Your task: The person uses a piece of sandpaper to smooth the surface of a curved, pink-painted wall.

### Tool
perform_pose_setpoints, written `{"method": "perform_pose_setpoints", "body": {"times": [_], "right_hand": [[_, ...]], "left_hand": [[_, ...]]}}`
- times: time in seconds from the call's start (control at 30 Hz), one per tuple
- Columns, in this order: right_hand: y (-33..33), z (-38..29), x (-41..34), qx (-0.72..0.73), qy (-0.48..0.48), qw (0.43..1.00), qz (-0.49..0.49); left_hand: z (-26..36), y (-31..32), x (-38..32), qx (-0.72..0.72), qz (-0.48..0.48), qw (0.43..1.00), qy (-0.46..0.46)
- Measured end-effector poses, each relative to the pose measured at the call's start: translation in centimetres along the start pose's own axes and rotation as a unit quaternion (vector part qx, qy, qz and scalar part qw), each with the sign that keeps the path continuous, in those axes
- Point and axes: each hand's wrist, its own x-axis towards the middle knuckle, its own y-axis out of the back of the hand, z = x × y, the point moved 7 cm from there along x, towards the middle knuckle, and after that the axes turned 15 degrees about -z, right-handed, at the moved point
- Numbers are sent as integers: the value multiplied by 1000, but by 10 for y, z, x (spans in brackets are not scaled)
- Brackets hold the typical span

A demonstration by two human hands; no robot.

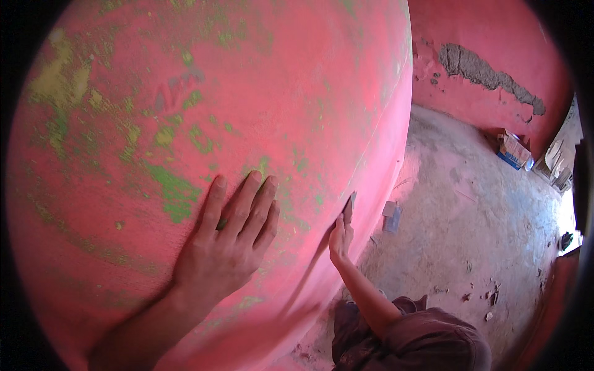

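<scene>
A pink painted wall with worn green and yellow patches fills the left and middle of the head view. My left hand lies on it, palm towards the surface and fingers apart, with nothing held. Lower right of the middle, my right hand grips a thin flat piece, whose upper end stands out past the fingers close to the wall. Whether it is a scraper blade or folded sandpaper, I cannot tell. A fine crack line runs up the wall above it.
Dusty concrete floor spreads to the right, with a small grey-blue piece near the wall's foot and scattered debris. An open cardboard box stands by another pink wall that has broken plaster.
</scene>
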Motion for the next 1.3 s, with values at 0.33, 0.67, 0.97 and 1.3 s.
{"method": "perform_pose_setpoints", "body": {"times": [0.33,0.67,0.97,1.3], "right_hand": [[-55,-66,-34,-259,414,872,46],[-82,-97,-51,-266,355,896,-6],[3,38,-10,-138,136,972,134],[-61,-70,-42,-253,383,885,74]], "left_hand": [[0,1,6,-4,-1,1000,-4],[-1,-12,1,1,1,1000,10],[0,-7,6,1,2,1000,-1],[3,-11,4,2,-6,1000,6]]}}
